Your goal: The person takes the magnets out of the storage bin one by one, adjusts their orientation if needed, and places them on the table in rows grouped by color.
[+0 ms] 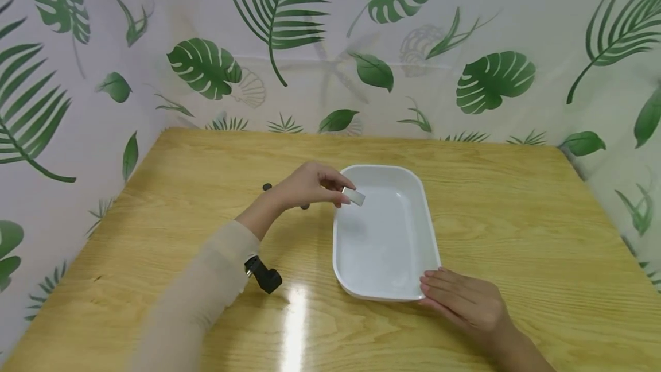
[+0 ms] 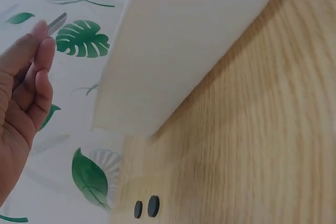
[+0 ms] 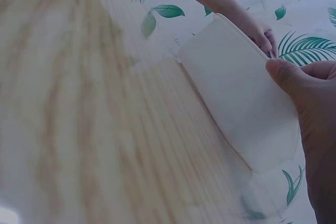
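My left hand (image 1: 308, 186) pinches a small, flat, silvery rectangular piece (image 1: 353, 196) between thumb and fingers. The piece is above the left side of a deep white rectangular dish (image 1: 384, 240) with rounded corners, apart from its floor. In the left wrist view the same piece (image 2: 57, 23) shows as a thin edge. My right hand (image 1: 467, 305) grips the dish's near right corner, fingers inside the rim; the thumb (image 3: 283, 74) presses outside the rim in the right wrist view. Nothing is seen lying in the dish.
Two small dark round discs lie on the wooden table (image 1: 516, 217) left of the dish; one disc (image 1: 267, 186) is partly hidden by the left arm, the other disc (image 1: 304, 206) sits below that hand. A leaf-patterned cloth (image 1: 310, 96) stands behind and along the sides.
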Demonstrator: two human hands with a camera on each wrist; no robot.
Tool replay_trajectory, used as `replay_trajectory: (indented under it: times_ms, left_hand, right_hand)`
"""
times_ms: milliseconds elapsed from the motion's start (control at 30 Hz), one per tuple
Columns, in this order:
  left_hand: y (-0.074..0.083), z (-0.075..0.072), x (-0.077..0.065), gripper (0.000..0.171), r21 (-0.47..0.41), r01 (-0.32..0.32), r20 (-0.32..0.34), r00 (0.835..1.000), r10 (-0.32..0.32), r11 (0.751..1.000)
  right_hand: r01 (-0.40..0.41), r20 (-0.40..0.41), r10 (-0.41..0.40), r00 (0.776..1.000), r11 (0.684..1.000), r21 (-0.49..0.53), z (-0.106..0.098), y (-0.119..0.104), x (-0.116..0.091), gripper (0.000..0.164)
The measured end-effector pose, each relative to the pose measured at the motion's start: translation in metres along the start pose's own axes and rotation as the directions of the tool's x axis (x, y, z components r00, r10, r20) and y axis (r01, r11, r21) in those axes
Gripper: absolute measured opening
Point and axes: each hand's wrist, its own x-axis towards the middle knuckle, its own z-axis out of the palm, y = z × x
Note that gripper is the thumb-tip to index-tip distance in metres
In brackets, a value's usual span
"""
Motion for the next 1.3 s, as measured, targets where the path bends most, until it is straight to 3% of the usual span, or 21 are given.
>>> replay_trajectory:
  times_ms: [100, 233, 500, 633, 833, 1000, 1300]
  left_hand:
    - [0.002, -0.004, -0.017, 0.026, -0.091, 0.043, -0.04, 0.998, -0.047, 0.995]
    - [-0.001, -0.01, -0.039, 0.027, -0.142, 0.063, -0.111, 0.991, -0.079, 0.988]
    - [-0.031, -0.017, -0.073, 0.032, -0.149, 0.187, -0.183, 0.96, -0.213, 0.971]
    - [-0.043, -0.019, -0.083, 0.031, -0.081, 0.244, -0.178, 0.95, -0.255, 0.966]
    - [-0.054, -0.022, -0.091, 0.032, 0.064, 0.255, -0.147, 0.959, -0.244, 0.965]
    - [-0.063, -0.019, -0.097, 0.032, 0.166, 0.265, -0.14, 0.96, -0.244, 0.95]
    - [-0.082, -0.018, -0.1, 0.024, 0.317, 0.209, -0.125, 0.976, -0.178, 0.925]
  right_hand:
    - [-0.002, 0.002, 0.002, 1.0, 1.0, 0.0, 0.0, 0.0, 0.002, 0.021]
    - [-0.009, 0.005, 0.009, 1.0, 1.0, 0.0, 0.0, 0.0, 0.003, 0.021]
    - [-0.023, 0.019, 0.023, 1.0, 1.0, -0.01, -0.003, 0.0, 0.002, 0.021]
    - [-0.017, 0.019, 0.017, 1.0, 1.0, -0.002, -0.004, 0.001, 0.005, 0.021]
    - [-0.012, 0.017, 0.012, 1.0, 1.0, 0.001, -0.002, 0.001, 0.008, 0.021]
    - [0.003, 0.014, -0.003, 1.0, 1.0, -0.003, -0.001, 0.001, 0.007, 0.021]
    - [0.023, 0.005, -0.023, 1.0, 1.0, -0.003, 0.0, -0.001, 0.002, 0.02]
